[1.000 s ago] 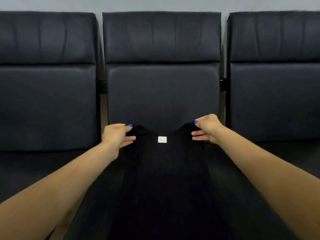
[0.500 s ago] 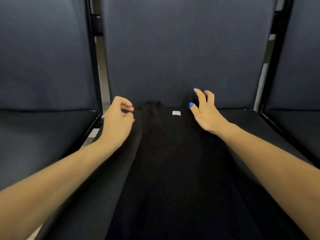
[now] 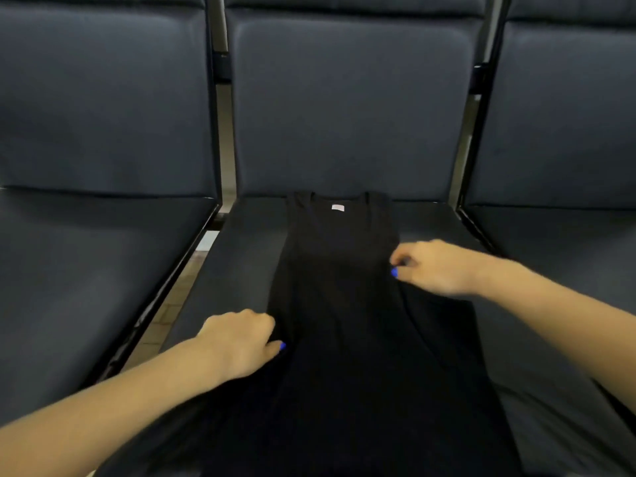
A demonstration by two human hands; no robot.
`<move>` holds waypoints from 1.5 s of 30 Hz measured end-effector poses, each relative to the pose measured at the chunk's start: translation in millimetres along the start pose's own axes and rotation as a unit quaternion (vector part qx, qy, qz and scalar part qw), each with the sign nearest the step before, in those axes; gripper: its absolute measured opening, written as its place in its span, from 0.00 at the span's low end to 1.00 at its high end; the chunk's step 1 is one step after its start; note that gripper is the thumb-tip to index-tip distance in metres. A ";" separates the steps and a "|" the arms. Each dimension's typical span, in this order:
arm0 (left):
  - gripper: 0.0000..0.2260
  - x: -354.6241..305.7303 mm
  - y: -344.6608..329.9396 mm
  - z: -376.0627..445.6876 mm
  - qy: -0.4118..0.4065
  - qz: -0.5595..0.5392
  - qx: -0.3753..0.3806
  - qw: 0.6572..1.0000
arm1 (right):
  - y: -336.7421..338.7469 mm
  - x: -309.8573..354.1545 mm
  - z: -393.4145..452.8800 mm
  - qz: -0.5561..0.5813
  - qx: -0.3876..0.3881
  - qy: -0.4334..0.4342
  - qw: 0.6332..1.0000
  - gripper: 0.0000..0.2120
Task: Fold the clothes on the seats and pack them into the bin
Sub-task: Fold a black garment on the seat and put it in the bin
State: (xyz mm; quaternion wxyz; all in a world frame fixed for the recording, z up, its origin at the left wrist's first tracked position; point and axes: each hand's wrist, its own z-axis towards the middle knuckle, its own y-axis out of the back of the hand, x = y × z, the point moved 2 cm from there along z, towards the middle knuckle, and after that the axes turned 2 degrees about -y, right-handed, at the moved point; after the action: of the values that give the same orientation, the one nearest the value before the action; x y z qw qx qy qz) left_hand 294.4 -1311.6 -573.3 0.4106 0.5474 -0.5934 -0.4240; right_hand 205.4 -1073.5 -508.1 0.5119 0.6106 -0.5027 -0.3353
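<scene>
A black sleeveless garment lies flat along the middle seat, its neckline and small white label toward the backrest. Its lower part runs out of view at the bottom. My left hand sits at the garment's left edge, fingers curled, thumb and fingers pinching the fabric. My right hand is at the right edge, a little farther up, also pinching the cloth with curled fingers. No bin is in view.
Dark padded seats stand in a row: one to the left, one to the right. Narrow gaps with metal frame bars separate them. The backrest rises right behind the neckline.
Both hands let go of the shoulders after laying the garment down. They slid back toward me along its sides and now pinch the left and right edges.
</scene>
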 end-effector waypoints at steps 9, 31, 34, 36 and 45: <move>0.15 -4.7 0.6 -15.2 0.076 -0.570 -0.182 0.798 | -52.2 -48.3 -81.7 -0.008 0.183 -0.250 0.951 0.24; 0.31 63.4 -4.1 -23.0 0.163 -0.481 -0.297 0.808 | -69.4 -76.9 -55.8 0.230 -0.022 -0.248 0.941 0.11; 0.28 56.7 -8.6 -29.3 0.061 -0.273 -0.280 0.918 | -66.6 -88.1 -53.8 0.270 -0.091 -0.256 0.924 0.14; 0.23 49.1 -8.3 -38.0 -0.002 -0.153 -0.254 0.955 | -68.0 -94.1 -58.2 0.278 -0.127 -0.260 0.916 0.14; 0.24 11.6 -10.9 -90.3 0.005 0.028 -0.032 0.999 | -59.6 -95.7 -87.0 0.078 -0.130 -0.190 0.970 0.10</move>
State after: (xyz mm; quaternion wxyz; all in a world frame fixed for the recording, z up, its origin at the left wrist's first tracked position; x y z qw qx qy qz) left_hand 382.9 -1328.5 -556.0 0.4424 0.5194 -0.5925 -0.4283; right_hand 276.1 -958.6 -553.7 0.5067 0.4231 -0.5886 -0.4667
